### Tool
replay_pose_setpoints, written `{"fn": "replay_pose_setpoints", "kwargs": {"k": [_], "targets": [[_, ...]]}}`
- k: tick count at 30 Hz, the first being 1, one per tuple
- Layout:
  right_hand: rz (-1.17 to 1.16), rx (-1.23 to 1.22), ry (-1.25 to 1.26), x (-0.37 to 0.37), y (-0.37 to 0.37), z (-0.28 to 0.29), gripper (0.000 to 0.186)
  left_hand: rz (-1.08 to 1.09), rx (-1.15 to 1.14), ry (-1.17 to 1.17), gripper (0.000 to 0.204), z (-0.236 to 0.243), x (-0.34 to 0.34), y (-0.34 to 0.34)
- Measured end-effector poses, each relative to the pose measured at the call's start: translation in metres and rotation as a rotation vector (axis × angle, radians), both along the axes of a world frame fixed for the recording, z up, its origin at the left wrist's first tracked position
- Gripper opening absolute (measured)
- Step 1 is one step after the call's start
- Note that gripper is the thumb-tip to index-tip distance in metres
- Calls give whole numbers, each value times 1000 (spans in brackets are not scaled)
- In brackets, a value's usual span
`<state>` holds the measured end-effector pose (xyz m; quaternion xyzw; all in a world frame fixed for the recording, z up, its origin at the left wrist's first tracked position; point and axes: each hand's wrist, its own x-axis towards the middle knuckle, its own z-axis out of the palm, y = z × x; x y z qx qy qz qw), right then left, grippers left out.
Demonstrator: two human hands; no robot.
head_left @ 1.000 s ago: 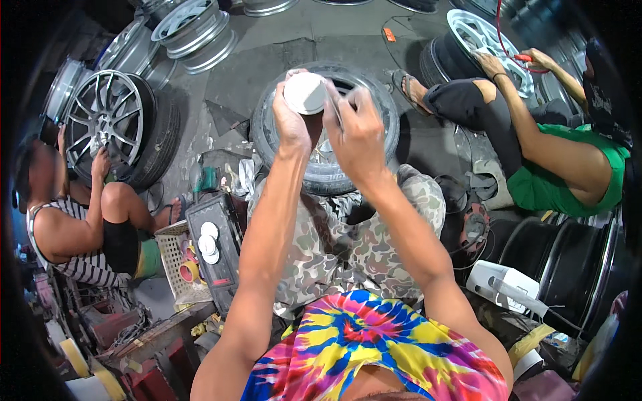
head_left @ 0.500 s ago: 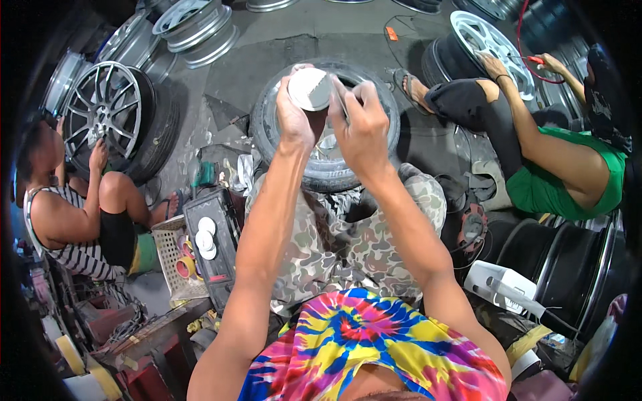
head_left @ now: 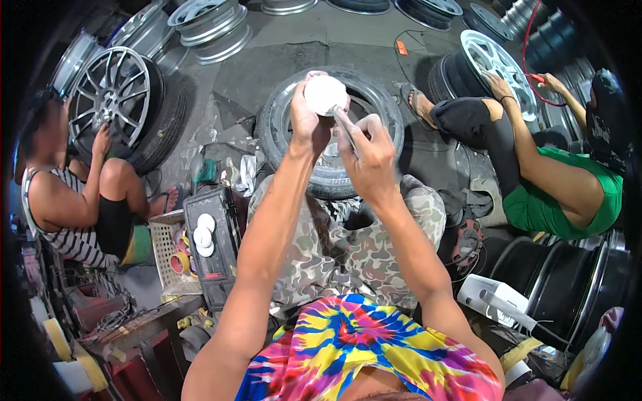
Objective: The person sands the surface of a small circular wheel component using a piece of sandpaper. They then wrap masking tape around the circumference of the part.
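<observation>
Round white disc (head_left: 326, 95), face turned up, in the left hand (head_left: 307, 120); above a tyre (head_left: 281, 123)

- The grey patch that showed on the round white piece (head_left: 325, 95), on the side toward the right hand (head_left: 366, 155), is gone from sight; the face now looks white all over.
- The right hand has dropped nearer the body, its fingertips now at the piece's near right edge instead of higher up its right side.
- The left hand (head_left: 304, 123) and the piece have shifted rightward over the tyre (head_left: 274, 137) beneath both hands.
- More of the wheel rims (head_left: 428, 10) shows beyond the hands.
</observation>
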<state>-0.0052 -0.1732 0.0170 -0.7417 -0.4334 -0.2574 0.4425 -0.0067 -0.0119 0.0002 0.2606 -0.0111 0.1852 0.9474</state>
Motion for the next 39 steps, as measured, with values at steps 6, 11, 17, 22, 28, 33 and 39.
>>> {"fn": "replay_pose_setpoints", "kwargs": {"k": [6, 11, 17, 22, 28, 33, 39], "targets": [[33, -51, -101, 10, 3, 10, 39, 2, -22, 32, 33, 6, -3, -7], [58, -67, -131, 2, -11, 1, 42, -5, 59, 81, 33, 13, -6, -3], [145, 74, 39, 3, -5, 14, 45, -51, 33, 94, 35, 13, -4, -1], [146, 93, 77, 4, -5, 14, 41, -47, 121, 117, 34, 15, -8, -1], [143, 111, -26, 11, -8, 16, 40, -14, 121, 196, 34, 25, -10, -11], [174, 37, -45, 11, -16, 20, 44, -152, 102, 15, 34, 7, -9, 1], [197, 36, -19, 9, -8, 22, 45, -77, 139, 133, 35, 9, -6, -9]]}}
